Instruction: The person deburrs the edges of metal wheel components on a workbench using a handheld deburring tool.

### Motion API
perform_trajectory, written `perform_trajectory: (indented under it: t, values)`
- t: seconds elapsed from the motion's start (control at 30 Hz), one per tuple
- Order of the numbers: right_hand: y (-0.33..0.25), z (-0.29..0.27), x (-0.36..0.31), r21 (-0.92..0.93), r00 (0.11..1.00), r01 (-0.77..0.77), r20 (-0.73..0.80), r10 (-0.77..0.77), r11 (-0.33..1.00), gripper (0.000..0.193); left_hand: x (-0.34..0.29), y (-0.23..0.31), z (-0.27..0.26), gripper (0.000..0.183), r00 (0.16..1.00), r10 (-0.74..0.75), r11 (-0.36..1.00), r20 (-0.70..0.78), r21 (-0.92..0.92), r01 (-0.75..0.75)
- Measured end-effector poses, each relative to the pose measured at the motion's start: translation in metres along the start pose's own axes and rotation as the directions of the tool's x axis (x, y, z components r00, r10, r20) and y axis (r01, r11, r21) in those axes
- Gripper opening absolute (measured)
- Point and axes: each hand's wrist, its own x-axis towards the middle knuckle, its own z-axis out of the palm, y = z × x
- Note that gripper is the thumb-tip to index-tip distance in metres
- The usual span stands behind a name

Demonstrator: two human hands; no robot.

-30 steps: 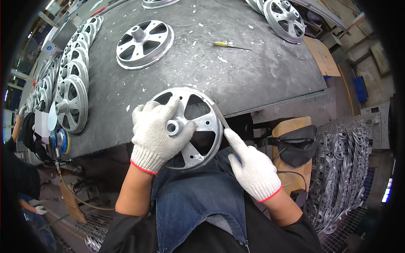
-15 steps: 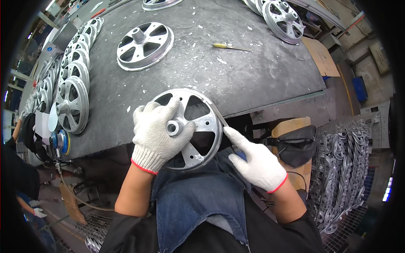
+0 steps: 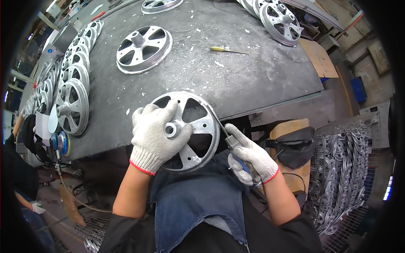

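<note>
So | silver spoked whl | L hand grips it | R hand grips tool

A broad grey table stands on a yellow-lined workshop floor.

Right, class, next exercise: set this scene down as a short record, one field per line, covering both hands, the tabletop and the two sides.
Left hand: white-gloved, holding a spoked metal wheel, thumb and fingers about its hub
Right hand: white-gloved, closed on a handheld tool whose thin end lies along the wheel's rim
Tabletop: second wheel, yellow-handled tool, pale flakes
Left side: row of overlapping wheels
Right side: black bag, metal parts in wire mesh
</note>
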Motion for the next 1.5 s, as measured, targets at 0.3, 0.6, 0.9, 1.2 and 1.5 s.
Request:
perform_trajectory:
  t: [0.3,0.6,0.9,1.2,1.5]
  values:
    - [-0.003,0.002,0.000,0.013,1.000,-0.008,0.012,0.008,1.000,0.077,-0.001,-0.002,0.001,0.062,0.998,0.061,0.996,-0.024,0.060,-0.059]
    - [-0.002,0.000,0.007,-0.191,0.999,0.030,-0.029,-0.037,0.981,0.085,-0.001,-0.003,0.003,0.065,0.999,0.044,0.999,-0.022,0.017,-0.044]
    - [0.005,-0.012,-0.004,-0.018,0.961,0.212,0.187,-0.205,0.977,0.101,-0.002,0.000,-0.001,0.065,0.999,0.034,0.999,-0.011,0.035,-0.034]
    - [-0.024,0.037,-0.008,-0.676,0.961,-0.069,-0.243,-0.133,0.733,0.086,0.008,-0.014,-0.012,0.071,0.987,0.138,0.987,0.078,-0.096,-0.130]
    - [-0.011,0.029,-0.018,-0.918,0.910,0.151,-0.016,-0.413,0.367,0.095,-0.004,-0.004,-0.010,0.068,0.993,-0.063,0.998,0.097,0.028,0.060]
